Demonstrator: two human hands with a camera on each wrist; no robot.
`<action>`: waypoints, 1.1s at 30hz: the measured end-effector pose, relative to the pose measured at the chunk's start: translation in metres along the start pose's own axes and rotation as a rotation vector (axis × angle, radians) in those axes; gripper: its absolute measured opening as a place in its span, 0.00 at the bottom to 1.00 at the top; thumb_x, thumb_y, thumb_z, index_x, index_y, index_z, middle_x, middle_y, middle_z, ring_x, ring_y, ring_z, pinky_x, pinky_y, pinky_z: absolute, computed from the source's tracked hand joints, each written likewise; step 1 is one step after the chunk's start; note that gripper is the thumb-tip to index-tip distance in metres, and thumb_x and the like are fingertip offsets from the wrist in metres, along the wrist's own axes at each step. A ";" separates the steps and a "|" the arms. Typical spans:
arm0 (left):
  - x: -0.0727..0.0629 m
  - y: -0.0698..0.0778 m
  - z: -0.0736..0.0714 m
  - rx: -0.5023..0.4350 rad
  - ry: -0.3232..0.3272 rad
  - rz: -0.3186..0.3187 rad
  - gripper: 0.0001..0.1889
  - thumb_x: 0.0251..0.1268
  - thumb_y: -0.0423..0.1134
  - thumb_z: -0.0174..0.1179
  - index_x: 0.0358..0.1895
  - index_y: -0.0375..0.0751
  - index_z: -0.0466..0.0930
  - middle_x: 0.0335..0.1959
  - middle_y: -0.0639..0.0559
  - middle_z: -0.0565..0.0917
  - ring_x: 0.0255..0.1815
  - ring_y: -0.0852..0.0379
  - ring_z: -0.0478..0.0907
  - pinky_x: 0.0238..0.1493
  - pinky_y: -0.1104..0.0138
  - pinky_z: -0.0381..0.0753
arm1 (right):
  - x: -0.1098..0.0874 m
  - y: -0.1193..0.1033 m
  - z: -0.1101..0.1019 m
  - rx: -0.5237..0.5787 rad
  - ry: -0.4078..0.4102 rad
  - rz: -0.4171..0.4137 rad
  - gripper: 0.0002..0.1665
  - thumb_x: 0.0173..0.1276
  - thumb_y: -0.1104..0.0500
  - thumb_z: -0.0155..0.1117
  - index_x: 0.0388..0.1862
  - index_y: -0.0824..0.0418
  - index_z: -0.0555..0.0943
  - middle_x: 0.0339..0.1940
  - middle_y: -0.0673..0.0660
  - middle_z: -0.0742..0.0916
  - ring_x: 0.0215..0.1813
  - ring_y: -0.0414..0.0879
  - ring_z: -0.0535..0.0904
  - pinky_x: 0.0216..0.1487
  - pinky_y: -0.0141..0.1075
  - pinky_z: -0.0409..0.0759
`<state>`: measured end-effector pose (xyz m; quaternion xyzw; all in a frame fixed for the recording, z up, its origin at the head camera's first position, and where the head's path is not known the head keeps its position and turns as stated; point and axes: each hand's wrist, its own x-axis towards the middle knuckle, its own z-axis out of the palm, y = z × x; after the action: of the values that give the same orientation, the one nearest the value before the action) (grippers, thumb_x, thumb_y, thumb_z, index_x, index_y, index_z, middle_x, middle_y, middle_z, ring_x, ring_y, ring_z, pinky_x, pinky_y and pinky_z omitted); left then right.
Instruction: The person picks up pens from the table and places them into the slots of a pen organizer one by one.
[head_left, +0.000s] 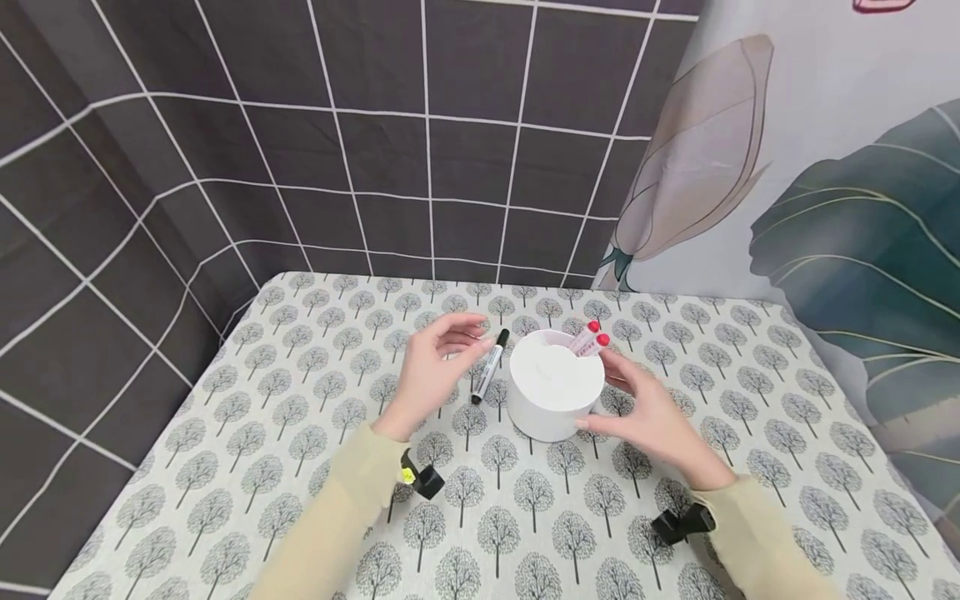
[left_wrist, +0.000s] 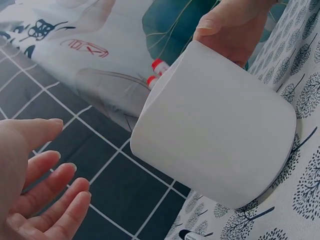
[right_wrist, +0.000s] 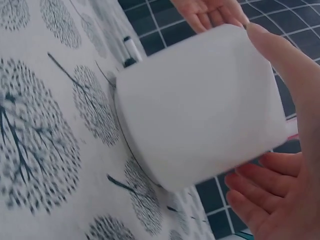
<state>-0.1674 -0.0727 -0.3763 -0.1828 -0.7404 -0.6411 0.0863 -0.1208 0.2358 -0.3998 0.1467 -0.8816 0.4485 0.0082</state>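
Two red-capped pens (head_left: 590,337) already stand in the round white plastic cup (head_left: 556,393) at mid-counter (head_left: 300,467), poking out at its 1 o'clock rim. A black marker with a white barrel (head_left: 490,367) lies outside at the cup's 9 o'clock, seemingly left to go. The left hand (head_left: 435,371) hovers over it, grip relaxed and empty. The right hand (head_left: 648,412) touches the cup's 3 o'clock wall with loose fingers.
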 end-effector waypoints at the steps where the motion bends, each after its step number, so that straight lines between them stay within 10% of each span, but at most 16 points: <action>1: 0.000 0.000 0.000 0.001 -0.001 -0.003 0.19 0.64 0.35 0.71 0.57 0.35 0.82 0.47 0.52 0.85 0.48 0.55 0.82 0.55 0.65 0.83 | 0.000 0.000 0.002 0.013 0.001 0.026 0.66 0.49 0.46 0.86 0.78 0.68 0.60 0.70 0.67 0.75 0.69 0.64 0.72 0.70 0.61 0.67; 25: -0.002 -0.029 -0.048 0.127 0.074 -0.143 0.19 0.65 0.40 0.71 0.58 0.43 0.83 0.50 0.47 0.85 0.49 0.53 0.82 0.55 0.67 0.82 | 0.004 0.006 0.009 0.035 0.058 0.033 0.54 0.49 0.48 0.87 0.70 0.66 0.70 0.65 0.64 0.79 0.66 0.64 0.75 0.69 0.57 0.71; 33: -0.006 -0.033 -0.058 0.162 0.066 -0.158 0.22 0.65 0.47 0.71 0.60 0.45 0.81 0.51 0.49 0.84 0.50 0.54 0.81 0.57 0.65 0.81 | 0.008 0.006 0.008 0.202 0.049 0.004 0.49 0.47 0.58 0.88 0.67 0.63 0.74 0.65 0.60 0.78 0.68 0.57 0.74 0.70 0.39 0.71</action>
<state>-0.1805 -0.1340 -0.3992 -0.0949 -0.7987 -0.5896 0.0743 -0.1294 0.2302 -0.4079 0.1343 -0.8318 0.5383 0.0140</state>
